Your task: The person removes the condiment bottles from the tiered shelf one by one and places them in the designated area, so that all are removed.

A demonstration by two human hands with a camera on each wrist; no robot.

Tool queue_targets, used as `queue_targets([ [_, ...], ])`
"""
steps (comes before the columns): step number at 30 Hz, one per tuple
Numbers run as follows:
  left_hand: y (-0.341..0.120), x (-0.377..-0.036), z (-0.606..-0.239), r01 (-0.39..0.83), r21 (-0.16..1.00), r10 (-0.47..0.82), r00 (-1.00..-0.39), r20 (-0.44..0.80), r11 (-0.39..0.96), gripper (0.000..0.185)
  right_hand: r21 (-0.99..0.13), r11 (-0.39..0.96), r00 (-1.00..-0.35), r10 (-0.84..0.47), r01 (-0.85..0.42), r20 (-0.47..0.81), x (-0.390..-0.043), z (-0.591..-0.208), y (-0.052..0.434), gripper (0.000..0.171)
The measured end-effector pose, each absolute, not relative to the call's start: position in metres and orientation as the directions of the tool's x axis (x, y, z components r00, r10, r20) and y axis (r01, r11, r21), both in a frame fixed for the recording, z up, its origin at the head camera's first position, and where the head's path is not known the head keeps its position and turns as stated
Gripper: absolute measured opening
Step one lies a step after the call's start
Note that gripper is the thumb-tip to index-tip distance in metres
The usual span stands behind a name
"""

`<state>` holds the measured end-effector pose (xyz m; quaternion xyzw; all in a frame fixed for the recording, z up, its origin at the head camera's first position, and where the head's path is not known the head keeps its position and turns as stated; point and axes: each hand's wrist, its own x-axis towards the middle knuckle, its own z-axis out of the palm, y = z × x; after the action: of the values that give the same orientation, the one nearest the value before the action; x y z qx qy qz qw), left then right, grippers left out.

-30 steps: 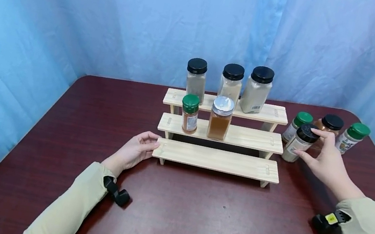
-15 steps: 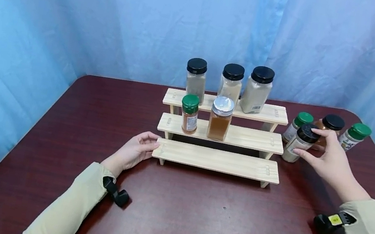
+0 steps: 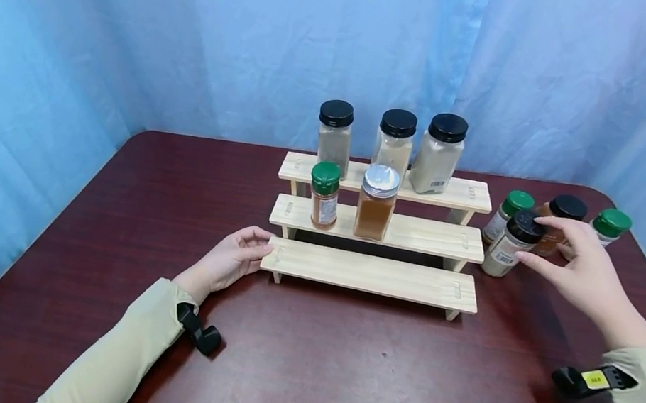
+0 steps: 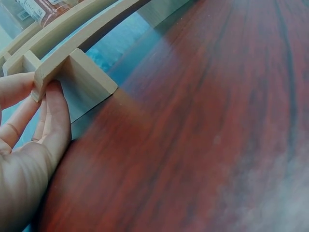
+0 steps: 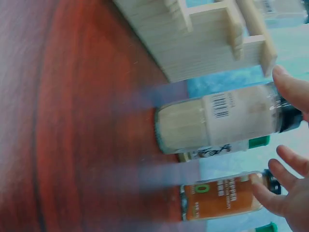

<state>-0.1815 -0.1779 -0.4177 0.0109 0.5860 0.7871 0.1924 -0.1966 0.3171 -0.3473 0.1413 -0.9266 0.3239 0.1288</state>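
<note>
A three-tier wooden spice rack (image 3: 371, 273) stands on the table. My left hand (image 3: 225, 260) pinches the left end of its lowest shelf, thumb above and fingers below, as the left wrist view confirms. Right of the rack, my right hand (image 3: 592, 274) holds a black-capped spice jar (image 3: 502, 253) of pale powder near its cap, between thumb and index finger. This jar stands upright on the table, its barcode label (image 5: 220, 105) visible. The other fingers spread near an orange-brown jar (image 5: 217, 198) behind; whether they touch it is unclear. The index fingertip is hidden in the right wrist view.
Two green-capped jars (image 3: 496, 226) (image 3: 613, 222) stand close around the held jar. On the top shelf are three black-capped jars (image 3: 436, 166); the middle shelf bears a green-capped jar (image 3: 324, 207) and a silver-capped jar (image 3: 374, 216). Blue curtains (image 3: 261, 39) hang behind the table.
My right hand has shifted rightward, its thumb sliding off the front of the jar toward its right side, so more label shows. My left hand keeps its hold on the rack.
</note>
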Motion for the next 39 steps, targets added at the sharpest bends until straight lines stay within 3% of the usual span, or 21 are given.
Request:
queue_targets([
  [10,-0.179,-0.18,-0.417,-0.297,0.926,0.308,-0.926,-0.219,-0.234,0.025,-0.629,0.734,-0.95,-0.071,-0.257,0.305,-0.182,-0.326,0.294,0.05],
  [14,-0.18,-0.179,-0.416,-0.294,0.927,0.305,-0.927,-0.217,-0.234,0.026,-0.678,0.657,-0.919,-0.057,-0.329,0.39,-0.176,-0.318,0.275,0.04],
  [22,-0.182,-0.179,-0.415,-0.294,0.927,0.299,-0.929,-0.219,-0.234,0.026,-0.748,0.483,-0.881,-0.118,-0.454,0.459,-0.166,-0.315,0.232,0.048],
  [39,-0.177,-0.182,-0.418,-0.287,0.927,0.291,-0.933,-0.213,-0.242,0.025,-0.719,0.41,-0.827,-0.246,-0.562,0.506,-0.171,-0.314,0.182,0.049],
])
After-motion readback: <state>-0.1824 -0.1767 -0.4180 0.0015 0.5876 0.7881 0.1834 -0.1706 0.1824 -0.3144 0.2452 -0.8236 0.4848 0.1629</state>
